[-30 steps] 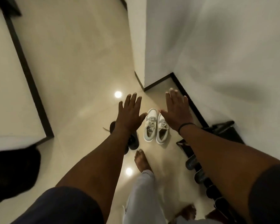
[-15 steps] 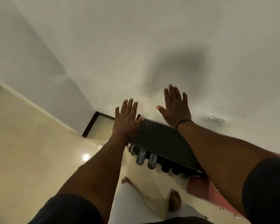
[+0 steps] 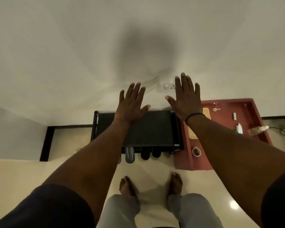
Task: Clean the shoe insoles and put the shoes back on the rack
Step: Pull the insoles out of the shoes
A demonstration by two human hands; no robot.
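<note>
Both arms stretch forward, left hand [image 3: 132,102] and right hand [image 3: 185,97] flat, fingers spread, above the black shoe rack [image 3: 151,129]

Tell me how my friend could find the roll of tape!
Look at the low dark red table standing against the wall to the right of the black shoe rack. The small round pale roll of tape lies at its front left corner, near the shoes. It is the only ring-shaped thing there, with a hole in its middle.

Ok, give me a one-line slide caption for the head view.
Both hands, left and right, held open above the black shoe rack, red table alongside.
</note>
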